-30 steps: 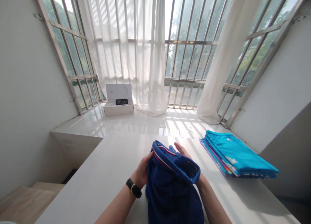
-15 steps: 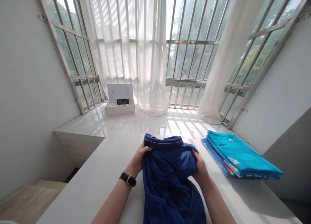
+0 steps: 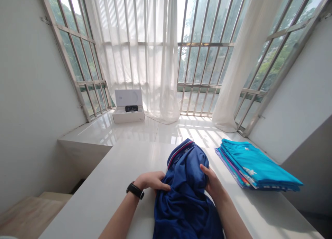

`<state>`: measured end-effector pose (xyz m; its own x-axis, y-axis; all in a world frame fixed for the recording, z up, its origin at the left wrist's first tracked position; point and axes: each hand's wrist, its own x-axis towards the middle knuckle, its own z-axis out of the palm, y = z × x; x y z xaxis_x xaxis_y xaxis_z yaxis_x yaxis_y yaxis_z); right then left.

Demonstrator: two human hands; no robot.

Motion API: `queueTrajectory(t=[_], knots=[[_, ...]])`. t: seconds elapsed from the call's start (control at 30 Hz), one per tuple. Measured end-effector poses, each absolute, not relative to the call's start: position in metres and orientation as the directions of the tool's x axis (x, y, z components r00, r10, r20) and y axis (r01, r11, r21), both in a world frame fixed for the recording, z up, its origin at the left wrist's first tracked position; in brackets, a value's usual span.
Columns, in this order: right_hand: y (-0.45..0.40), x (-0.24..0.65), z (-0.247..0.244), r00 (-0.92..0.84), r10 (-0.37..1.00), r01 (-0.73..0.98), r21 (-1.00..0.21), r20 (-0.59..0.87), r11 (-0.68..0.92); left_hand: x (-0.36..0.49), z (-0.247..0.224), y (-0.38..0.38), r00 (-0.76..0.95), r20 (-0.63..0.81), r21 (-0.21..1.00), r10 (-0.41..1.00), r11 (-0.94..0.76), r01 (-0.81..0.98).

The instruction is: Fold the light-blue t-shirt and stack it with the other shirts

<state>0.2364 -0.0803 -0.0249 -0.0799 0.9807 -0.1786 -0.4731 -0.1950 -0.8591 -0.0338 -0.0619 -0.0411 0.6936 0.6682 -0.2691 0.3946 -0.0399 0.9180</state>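
Observation:
A dark blue polo shirt (image 3: pixel 185 190) lies bunched and wrinkled before me, its collar with a red and white stripe tilted toward the far left. My left hand (image 3: pixel 153 181) grips the cloth at the shirt's left side, thumb on top and the other fingers partly hidden. On the opposite side, my right hand (image 3: pixel 212 181) holds the cloth near the shoulder, with its fingers tucked behind the fabric. A black watch (image 3: pixel 135 190) is on my left wrist.
To the right sits a stack of folded clothes (image 3: pixel 259 168), bright blue on top. An open white box (image 3: pixel 128 118) with a black device (image 3: pixel 131 108) stands on the window ledge. The white table (image 3: pixel 103 187) ends at the left along a slanting edge. Sheer curtains hang behind.
My left hand has moved from the collar down to the shirt's left side. The collar has turned from level to slanted and shifted right. My right hand stays near the same spot.

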Motion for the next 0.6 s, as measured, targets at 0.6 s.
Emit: queueTrajectory(t=[0.6], knots=[[-0.056,0.228,-0.058,-0.172,0.985,0.295,-0.953,0.013,0.064,-0.026,-0.05,-0.053,0.571,0.009,1.0,0.821,-0.023,0.017]])
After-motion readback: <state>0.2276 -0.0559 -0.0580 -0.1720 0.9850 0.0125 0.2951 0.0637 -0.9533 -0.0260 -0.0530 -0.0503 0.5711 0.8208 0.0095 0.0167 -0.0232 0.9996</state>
